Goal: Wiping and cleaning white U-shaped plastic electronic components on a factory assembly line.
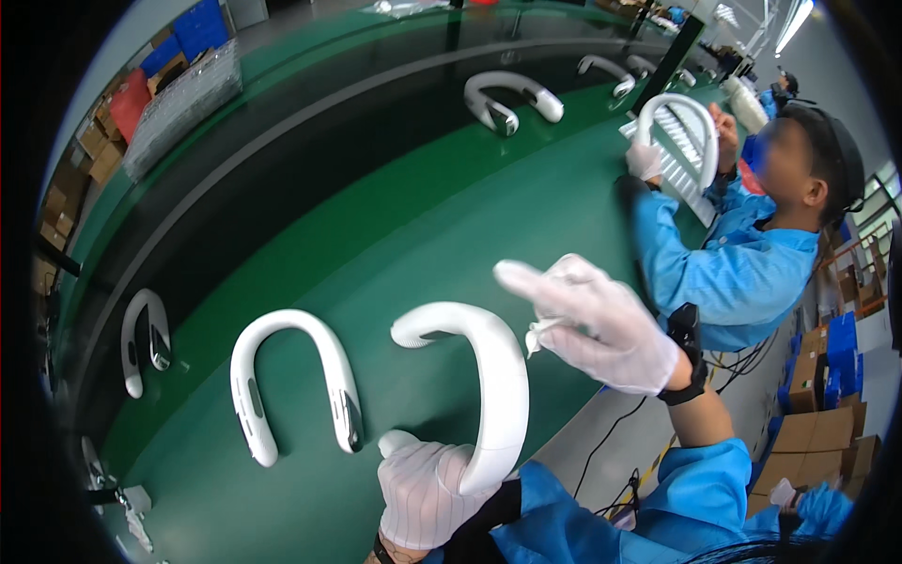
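White curved plastic band (505, 399), my white-gloved left fingers (398, 443) gripping it; beside it, whether my white-gloved right fingers (522, 281) pinch anything, I cannot tell.

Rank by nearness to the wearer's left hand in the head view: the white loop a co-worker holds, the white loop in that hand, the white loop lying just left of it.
1. Held loop: touching the left hand.
2. Lying loop: to its left, on the table.
3. Co-worker's loop: upper right.

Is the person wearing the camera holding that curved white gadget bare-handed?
No, the left hand gripping the curved white gadget is gloved in white, and so is the right hand.
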Action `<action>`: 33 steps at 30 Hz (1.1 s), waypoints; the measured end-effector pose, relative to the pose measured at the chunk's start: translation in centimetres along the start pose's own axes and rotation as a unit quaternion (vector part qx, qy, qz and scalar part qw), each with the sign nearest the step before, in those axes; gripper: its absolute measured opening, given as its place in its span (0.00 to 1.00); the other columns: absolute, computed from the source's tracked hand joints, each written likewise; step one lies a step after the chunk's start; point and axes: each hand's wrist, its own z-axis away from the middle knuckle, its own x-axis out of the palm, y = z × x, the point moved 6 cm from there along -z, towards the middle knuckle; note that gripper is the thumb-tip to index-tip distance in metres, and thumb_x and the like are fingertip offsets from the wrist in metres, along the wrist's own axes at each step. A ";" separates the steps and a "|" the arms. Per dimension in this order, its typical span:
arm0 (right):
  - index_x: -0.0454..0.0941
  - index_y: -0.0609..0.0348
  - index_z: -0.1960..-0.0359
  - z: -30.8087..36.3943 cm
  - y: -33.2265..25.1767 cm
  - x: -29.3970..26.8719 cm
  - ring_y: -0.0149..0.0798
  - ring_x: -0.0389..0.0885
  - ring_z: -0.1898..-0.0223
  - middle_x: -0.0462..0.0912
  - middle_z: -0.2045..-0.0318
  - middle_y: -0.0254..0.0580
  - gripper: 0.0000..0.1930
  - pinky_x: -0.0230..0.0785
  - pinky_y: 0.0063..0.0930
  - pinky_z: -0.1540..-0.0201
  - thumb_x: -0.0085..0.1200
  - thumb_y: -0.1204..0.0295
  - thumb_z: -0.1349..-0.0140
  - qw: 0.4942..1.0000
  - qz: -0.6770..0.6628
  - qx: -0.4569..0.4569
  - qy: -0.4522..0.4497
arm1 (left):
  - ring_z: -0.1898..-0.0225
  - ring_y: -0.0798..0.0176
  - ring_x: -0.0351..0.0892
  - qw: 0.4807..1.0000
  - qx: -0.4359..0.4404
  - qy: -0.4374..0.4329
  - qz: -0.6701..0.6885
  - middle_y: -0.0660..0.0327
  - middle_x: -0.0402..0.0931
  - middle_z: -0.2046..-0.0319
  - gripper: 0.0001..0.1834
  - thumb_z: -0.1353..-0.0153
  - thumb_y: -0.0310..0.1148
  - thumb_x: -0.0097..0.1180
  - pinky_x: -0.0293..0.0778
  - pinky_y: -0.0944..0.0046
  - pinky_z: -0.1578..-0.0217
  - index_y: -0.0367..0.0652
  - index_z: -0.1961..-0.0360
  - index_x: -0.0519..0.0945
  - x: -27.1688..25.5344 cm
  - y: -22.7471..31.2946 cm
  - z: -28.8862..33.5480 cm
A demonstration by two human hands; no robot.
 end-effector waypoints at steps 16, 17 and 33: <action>0.91 0.53 0.51 4.9 1.2 6.7 0.43 0.90 0.59 0.92 0.60 0.39 0.17 0.81 0.34 0.57 0.75 0.65 0.42 0.993 0.013 0.027 0.118 | 0.74 0.65 0.76 0.991 0.054 -0.106 -0.053 0.70 0.73 0.75 0.12 0.45 0.34 0.72 0.73 0.62 0.70 0.47 0.62 0.82 1.7 -0.8 3.2; 0.90 0.54 0.52 6.0 2.3 6.9 0.44 0.90 0.59 0.92 0.59 0.40 0.17 0.82 0.34 0.57 0.75 0.67 0.42 0.988 -0.003 0.059 0.140 | 0.74 0.65 0.75 0.989 0.047 -0.118 -0.074 0.70 0.71 0.76 0.11 0.44 0.35 0.71 0.73 0.62 0.69 0.48 0.62 0.82 2.3 -0.5 3.3; 0.87 0.50 0.54 11.5 4.6 10.7 0.40 0.88 0.61 0.89 0.59 0.38 0.17 0.81 0.31 0.60 0.74 0.79 0.44 0.973 0.084 0.146 0.155 | 0.65 0.67 0.74 0.957 -0.016 -0.210 -0.197 0.72 0.75 0.67 0.26 0.39 0.56 0.70 0.68 0.58 0.63 0.53 0.46 0.88 8.2 0.1 3.8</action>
